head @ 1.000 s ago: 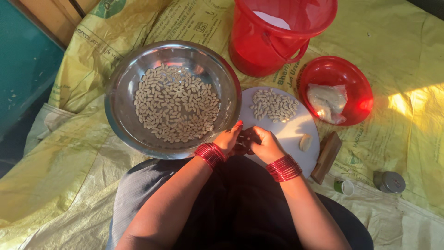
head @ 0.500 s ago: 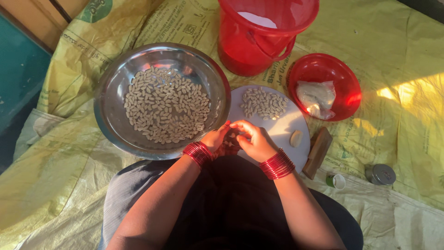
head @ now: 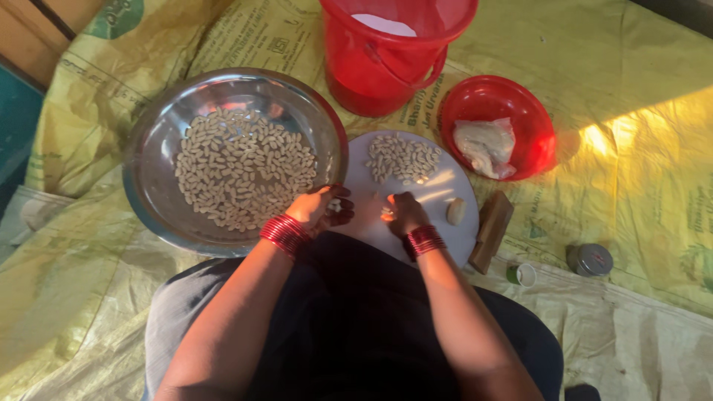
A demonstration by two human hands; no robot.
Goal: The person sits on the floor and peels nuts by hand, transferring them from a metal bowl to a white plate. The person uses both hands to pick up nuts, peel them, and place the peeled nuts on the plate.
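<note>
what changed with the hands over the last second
The two hands, pressed together a second ago, have parted. The left hand now sits by the steel bowl rim with a pale nut in its fingers; the right hand rests on the white round board, curled over another. The nut pile on the board, red bucket, red bowl and wooden block kept their layout.

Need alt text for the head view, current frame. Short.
Seen from above, a seated person's left hand and right hand each pinch small pale nuts over a white round board. A steel bowl of nuts sits to the left; a red bucket and red bowl lie beyond, on yellow sacking.
</note>
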